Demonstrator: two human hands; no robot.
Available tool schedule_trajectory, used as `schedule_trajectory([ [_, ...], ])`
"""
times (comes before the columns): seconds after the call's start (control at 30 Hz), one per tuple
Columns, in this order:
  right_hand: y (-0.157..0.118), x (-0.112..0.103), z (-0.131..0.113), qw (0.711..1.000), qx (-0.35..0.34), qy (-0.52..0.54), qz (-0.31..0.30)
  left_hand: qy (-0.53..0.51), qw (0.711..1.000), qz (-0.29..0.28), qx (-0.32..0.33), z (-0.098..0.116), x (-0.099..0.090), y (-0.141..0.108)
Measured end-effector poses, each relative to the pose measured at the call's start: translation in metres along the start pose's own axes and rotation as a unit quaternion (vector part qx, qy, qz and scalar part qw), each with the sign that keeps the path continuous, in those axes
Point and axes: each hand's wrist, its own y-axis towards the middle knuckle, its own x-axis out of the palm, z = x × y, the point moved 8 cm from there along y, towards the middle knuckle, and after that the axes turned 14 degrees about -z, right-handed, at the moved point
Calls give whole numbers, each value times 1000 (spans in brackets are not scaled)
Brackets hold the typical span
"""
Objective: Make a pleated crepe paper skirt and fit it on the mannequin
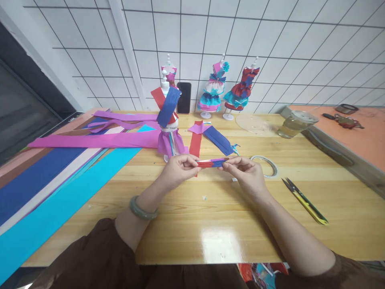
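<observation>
Your left hand (177, 170) and right hand (248, 172) pinch opposite ends of the strip (210, 163), seemingly pleated, roughly parallel to the worktop (180, 237) front edge.

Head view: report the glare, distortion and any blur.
In the head view, white glare marks the glossy pale wooden table near its front edge; same view, black grid lines on the white tiled wall slant, likely wide-angle distortion; same view, no strong motion blur on the left hand or right hand.
</observation>
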Motion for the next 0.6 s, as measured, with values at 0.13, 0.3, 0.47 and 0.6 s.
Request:
schedule_trajectory([
  [0.13, 1, -1, 4, 999, 8, 32, -6, -10, 1000, -3, 0, -1, 1, 0],
  [0.3, 2, 1, 8, 998, 8, 51, -27, -39, 999, -4, -14, -4, 1, 0],
  [0.47, 1, 1, 12, 999, 40, 9, -26, -70, 997, 0, -27, -7, 1, 0],
  [0.6, 0, 3, 12, 999, 49, -4, -19, -91, 995, -9, -36, -15, -3, 1],
])
